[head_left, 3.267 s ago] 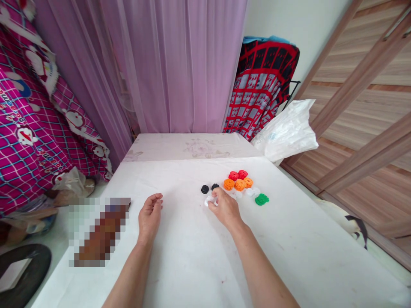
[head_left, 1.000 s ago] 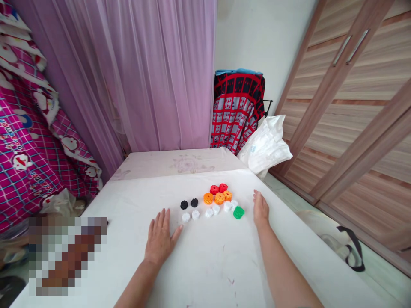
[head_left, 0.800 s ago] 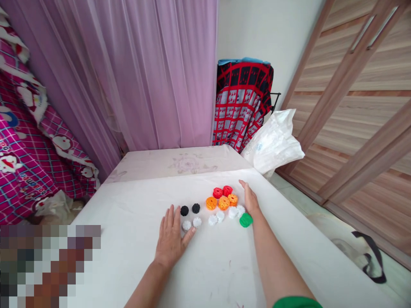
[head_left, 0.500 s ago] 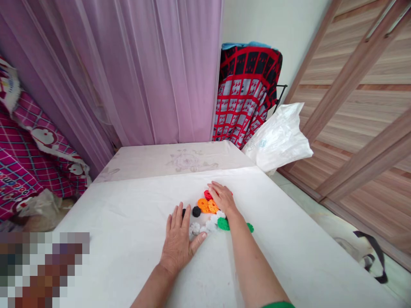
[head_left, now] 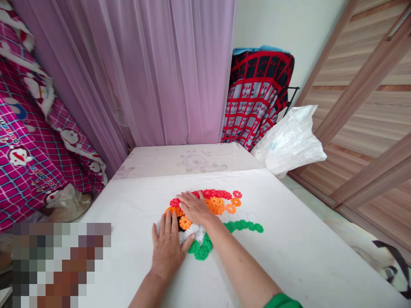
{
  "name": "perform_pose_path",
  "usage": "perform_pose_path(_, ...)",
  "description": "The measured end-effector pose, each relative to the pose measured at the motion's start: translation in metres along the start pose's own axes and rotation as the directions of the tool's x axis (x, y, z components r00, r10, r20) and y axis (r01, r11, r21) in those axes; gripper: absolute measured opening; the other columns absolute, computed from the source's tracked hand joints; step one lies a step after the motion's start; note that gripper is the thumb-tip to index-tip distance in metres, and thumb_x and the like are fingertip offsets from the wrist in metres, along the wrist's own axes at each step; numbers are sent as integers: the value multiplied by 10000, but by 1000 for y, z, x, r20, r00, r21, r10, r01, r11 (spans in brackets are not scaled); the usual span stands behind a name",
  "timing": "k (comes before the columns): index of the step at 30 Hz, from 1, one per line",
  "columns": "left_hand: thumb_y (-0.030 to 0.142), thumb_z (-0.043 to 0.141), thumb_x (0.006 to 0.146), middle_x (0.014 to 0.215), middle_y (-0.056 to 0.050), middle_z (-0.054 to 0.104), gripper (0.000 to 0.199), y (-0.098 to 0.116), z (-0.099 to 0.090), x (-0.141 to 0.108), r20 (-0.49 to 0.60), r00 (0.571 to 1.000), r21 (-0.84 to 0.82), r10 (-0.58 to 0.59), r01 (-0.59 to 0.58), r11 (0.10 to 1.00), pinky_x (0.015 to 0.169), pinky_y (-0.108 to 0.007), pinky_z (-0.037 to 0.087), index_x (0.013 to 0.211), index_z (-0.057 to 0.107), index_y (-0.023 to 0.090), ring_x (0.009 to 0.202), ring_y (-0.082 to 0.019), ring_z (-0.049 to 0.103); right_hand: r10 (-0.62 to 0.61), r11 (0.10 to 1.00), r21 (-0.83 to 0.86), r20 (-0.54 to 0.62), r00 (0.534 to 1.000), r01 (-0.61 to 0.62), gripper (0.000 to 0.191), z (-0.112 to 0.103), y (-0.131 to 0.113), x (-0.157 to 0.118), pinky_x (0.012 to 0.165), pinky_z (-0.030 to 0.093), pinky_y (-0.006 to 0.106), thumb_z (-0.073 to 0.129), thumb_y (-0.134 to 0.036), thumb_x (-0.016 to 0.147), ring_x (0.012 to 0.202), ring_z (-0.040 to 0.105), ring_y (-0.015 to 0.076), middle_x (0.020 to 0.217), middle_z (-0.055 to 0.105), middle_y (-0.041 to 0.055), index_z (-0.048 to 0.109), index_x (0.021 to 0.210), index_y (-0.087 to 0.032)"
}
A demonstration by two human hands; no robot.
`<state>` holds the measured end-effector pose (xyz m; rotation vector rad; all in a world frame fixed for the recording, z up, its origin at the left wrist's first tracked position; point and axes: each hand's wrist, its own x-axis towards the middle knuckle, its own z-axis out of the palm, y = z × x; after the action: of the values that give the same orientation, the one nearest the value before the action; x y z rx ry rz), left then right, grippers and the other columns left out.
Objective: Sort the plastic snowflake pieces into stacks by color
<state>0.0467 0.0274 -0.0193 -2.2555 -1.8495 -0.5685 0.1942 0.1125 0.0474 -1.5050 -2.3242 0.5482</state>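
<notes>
Red discs [head_left: 208, 192] with notched, flower-like edges lie in a long band on the white-covered table [head_left: 128, 214]. Nearer to me are orange discs [head_left: 215, 205], white discs [head_left: 195, 233] and green discs [head_left: 201, 249], overlapping in places. My right hand [head_left: 195, 208] rests with fingers stretched over the red and orange ones, hiding part of them. At the left end of the spread, my left hand [head_left: 168, 246] lies flat, its fingertips touching the orange discs. Some black [head_left: 180, 223] shows between its fingers and an orange disc. Neither hand grips anything.
Purple curtains [head_left: 173, 85] hang behind the table. A white plastic bag [head_left: 292, 141] is at its far right corner, before a chair [head_left: 257, 90] draped in red checked cloth. A wooden wardrobe [head_left: 366, 111] stands on the right, pink checked fabric [head_left: 38, 128] on the left.
My right hand has moved left over the discs. Many more red, orange and green discs now show, spread in bands. My left hand stays flat at the left end.
</notes>
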Motion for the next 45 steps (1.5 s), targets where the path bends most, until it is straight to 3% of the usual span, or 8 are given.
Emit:
perform_pose_path(3, 685, 340, 871, 1500, -210, 397, 853, -7, -6, -18, -28, 998, 8, 48, -48, 999, 1097, -608, 244, 1507, 275, 121, 1395, -370, 339, 29, 996, 86, -213, 977, -11, 514, -13, 19, -23, 1150, 270, 447, 209, -327, 991, 1335, 431, 190, 1457, 484, 73, 413, 1448, -212)
perform_pose_path(6, 696, 386, 854, 1538, -172, 348, 889, -4, -13, -32, -53, 973, -14, 226, -227, 974, 1119, -554, 236, 1537, 174, 167, 1413, -339, 317, 145, 982, -56, -398, 906, -182, 516, -25, 56, -66, 1159, 212, 508, 228, -354, 980, 1364, 388, 232, 1439, 499, 96, 465, 1412, -202)
perform_pose_path(12, 742, 396, 819, 1546, -143, 342, 930, 34, -17, -18, 22, 877, -150, 481, -472, 869, 1141, -558, 180, 1540, 158, 206, 1421, -343, 297, 553, 722, -215, -392, 735, -658, 548, -22, 118, -130, 1107, 218, 598, 280, -444, 964, 1409, 302, 307, 1518, 374, 139, 431, 1440, -219)
perform_pose_path(18, 703, 355, 859, 1539, -150, 352, 807, 65, -16, 24, 203, 894, -204, 399, -360, 910, 1124, -663, 127, 1507, 294, 226, 1399, -375, 332, 427, 837, -196, -348, 834, -510, 569, -22, 127, -91, 1140, 247, 471, 235, -422, 983, 1393, 343, 260, 1501, 398, 146, 381, 1470, -166)
perform_pose_path(21, 719, 351, 850, 1563, -143, 300, 820, 50, -21, 47, 225, 910, -196, 347, -306, 931, 1133, -652, 110, 1506, 298, 230, 1436, -372, 256, 375, 885, -144, -348, 859, -444, 567, -27, 133, -67, 1143, 261, 417, 242, -416, 984, 1374, 374, 245, 1477, 434, 146, 411, 1450, -142)
perform_pose_path(26, 632, 368, 886, 1527, -184, 363, 758, 9, -19, 97, 381, 924, -90, -32, 72, 993, 1128, -579, 223, 1460, 378, 137, 1417, -363, 305, 285, 944, -72, -313, 906, -322, 506, -30, 131, -33, 1109, 313, 366, 302, -386, 974, 1277, 476, 219, 1368, 558, 118, 519, 1366, -151)
perform_pose_path(37, 305, 600, 771, 1242, -85, 662, 598, 7, -18, 128, 386, 915, -547, 118, 124, 828, 1002, -365, 441, 1353, 525, 189, 1128, -245, 603, 159, 981, 115, -3, 987, -157, 279, -31, 52, 7, 737, 439, 245, 567, -254, 798, 859, 626, 161, 965, 715, -10, 689, 1048, -270)
perform_pose_path(45, 289, 532, 812, 931, -30, 719, 607, 0, -50, 96, 505, 845, -714, 174, 295, 635, 782, -326, 545, 1406, 465, 186, 817, -180, 668, 15, 968, 249, 24, 1000, -20, 293, -41, 33, -33, 708, 432, 233, 529, -218, 799, 777, 623, 143, 878, 719, -23, 699, 1035, -255)
